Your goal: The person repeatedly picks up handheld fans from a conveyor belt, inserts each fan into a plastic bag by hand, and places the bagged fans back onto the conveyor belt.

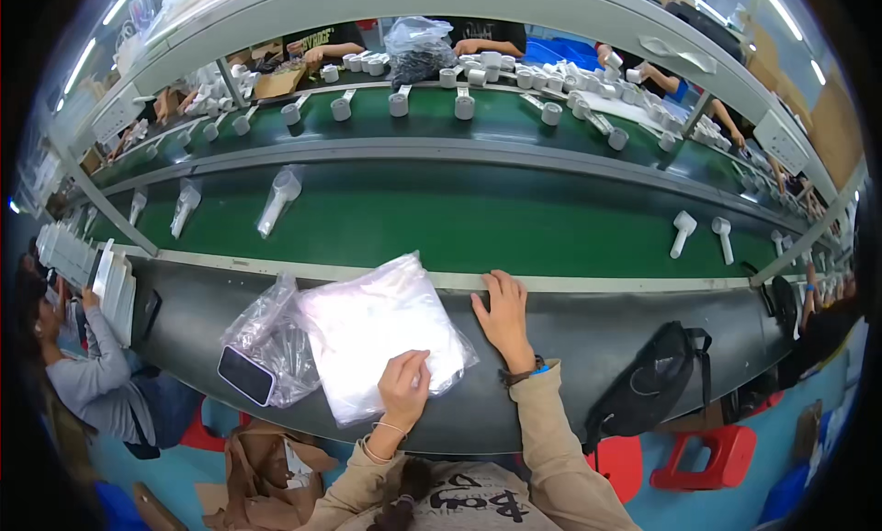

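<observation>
A stack of clear plastic bags [367, 324] lies on the dark worktable in front of me. My left hand [404, 387] rests on its lower right part, fingers loosely bent and nothing visible in them. To the right of the stack, my right hand [504, 318] lies on the tabletop, fingers extended toward the pale rail and holding nothing. A crumpled clear plastic bag [280, 333] sits left of the stack. A phone [246, 376] with a dark screen and a light edge lies against that bag.
Beyond the rail [588, 281] runs a green conveyor belt [478, 223] with bagged white parts [280, 198] at left and unbagged white parts [683, 233] at right. A black bag [648, 384] lies right. Co-workers sit across and at left [101, 375]. Red stools [706, 457] stand below.
</observation>
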Demonstrator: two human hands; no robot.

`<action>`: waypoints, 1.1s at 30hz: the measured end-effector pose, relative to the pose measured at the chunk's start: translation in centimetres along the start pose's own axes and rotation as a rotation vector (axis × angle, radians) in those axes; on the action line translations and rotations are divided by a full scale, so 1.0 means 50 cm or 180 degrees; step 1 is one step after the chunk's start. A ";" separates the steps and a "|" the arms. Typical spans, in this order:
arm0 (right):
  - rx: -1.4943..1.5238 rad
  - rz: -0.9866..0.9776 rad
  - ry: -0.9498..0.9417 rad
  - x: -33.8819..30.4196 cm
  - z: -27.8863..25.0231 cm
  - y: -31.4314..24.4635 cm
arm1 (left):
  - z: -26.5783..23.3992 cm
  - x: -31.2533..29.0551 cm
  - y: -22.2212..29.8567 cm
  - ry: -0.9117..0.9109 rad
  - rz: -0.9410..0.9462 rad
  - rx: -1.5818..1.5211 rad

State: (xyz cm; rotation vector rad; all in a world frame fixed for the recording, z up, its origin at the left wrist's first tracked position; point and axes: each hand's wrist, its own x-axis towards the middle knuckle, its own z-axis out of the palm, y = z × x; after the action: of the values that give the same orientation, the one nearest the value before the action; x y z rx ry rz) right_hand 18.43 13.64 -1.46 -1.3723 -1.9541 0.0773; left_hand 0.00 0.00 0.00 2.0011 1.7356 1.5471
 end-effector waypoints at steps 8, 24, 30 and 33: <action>-0.0095 0.0053 -0.0040 -0.001 -0.009 -0.008 | 0.000 -0.001 0.004 0.0023 0.0016 0.0048; -0.0039 -0.0019 0.0080 -0.001 0.009 0.008 | 0.004 0.005 0.000 -0.0025 0.0019 -0.0011; -0.0025 0.0004 0.0094 -0.004 0.006 0.003 | 0.005 -0.003 -0.005 0.0004 0.0052 -0.0042; -0.0029 -0.0011 0.0091 -0.006 0.009 0.001 | 0.001 -0.003 -0.004 0.0000 0.0028 -0.0041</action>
State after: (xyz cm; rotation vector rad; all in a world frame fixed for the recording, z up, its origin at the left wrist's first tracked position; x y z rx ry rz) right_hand 18.25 13.58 -1.97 -1.3686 -1.9353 0.0469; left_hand -0.11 0.00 -0.24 2.0053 1.7146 1.5570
